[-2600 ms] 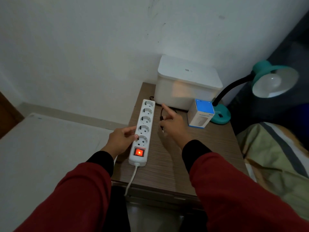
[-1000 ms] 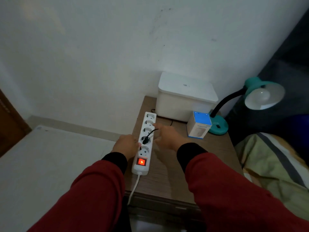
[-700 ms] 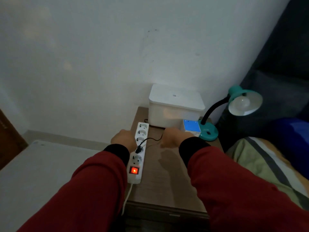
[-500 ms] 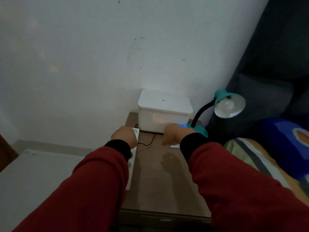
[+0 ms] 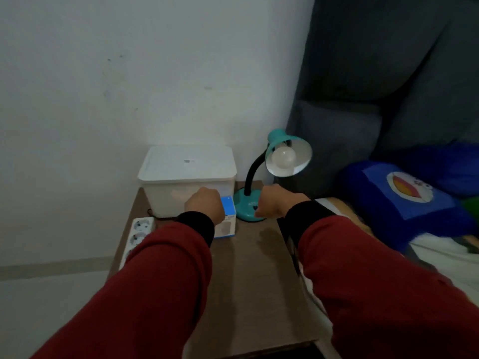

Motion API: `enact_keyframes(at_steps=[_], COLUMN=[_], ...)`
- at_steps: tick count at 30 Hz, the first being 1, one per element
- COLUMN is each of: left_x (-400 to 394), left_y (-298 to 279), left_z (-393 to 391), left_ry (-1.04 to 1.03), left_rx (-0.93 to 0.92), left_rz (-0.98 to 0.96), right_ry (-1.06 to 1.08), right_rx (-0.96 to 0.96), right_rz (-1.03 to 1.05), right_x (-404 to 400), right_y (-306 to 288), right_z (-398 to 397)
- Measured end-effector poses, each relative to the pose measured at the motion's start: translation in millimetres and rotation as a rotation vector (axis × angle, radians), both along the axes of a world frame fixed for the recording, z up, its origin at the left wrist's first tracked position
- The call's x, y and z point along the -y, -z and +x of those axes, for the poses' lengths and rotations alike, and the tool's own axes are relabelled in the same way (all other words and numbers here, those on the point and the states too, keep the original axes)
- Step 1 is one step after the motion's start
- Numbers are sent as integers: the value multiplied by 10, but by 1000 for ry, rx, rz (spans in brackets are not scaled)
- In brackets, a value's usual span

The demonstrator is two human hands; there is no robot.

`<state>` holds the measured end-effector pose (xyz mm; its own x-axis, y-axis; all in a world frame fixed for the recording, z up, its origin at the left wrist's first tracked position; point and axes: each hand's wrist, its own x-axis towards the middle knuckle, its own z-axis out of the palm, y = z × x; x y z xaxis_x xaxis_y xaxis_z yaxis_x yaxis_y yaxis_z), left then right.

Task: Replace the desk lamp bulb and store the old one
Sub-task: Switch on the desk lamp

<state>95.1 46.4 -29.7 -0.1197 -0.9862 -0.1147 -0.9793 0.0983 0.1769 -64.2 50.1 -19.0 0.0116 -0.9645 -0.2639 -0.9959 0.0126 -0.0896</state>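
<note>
Both hands have left the power strip (image 5: 138,233) at 9 o'clock on the desk (image 5: 248,275). The right hand (image 5: 274,203) now rests on the lamp base (image 5: 246,207), the left hand (image 5: 204,204) by the bulb box (image 5: 228,221); neither grip can be read. The bulb (image 5: 283,156), at 1 o'clock, is unlit, so switching on likely follows.

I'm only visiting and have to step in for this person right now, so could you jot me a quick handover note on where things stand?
Left hand: closed loosely, resting at the small blue box; whether it grips it is unclear.
Right hand: on the lamp base, near its switch; grip hidden.
Things: the lamp stands at the back right of the bedside table, a bulb screwed in and unlit. The white tub is shut behind the box. The power strip lies at the table's left edge.
Done: nothing certain; I cannot tell whether that bulb is old or new.
Left: check the lamp lights, put the old bulb away.
</note>
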Motion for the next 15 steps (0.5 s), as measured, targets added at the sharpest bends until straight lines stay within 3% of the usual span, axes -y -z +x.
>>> enact_keyframes(at_steps=[6, 15], left_x=[185, 210], left_y=[458, 1388], left_z=[-610, -923], left_ry=[101, 134], left_rx=[-114, -370], left_rz=[-2, -128], right_ry=[109, 261], right_rx=[181, 557], right_rz=[-5, -304], right_x=[96, 141], right_y=[451, 1384], right_z=[-405, -567])
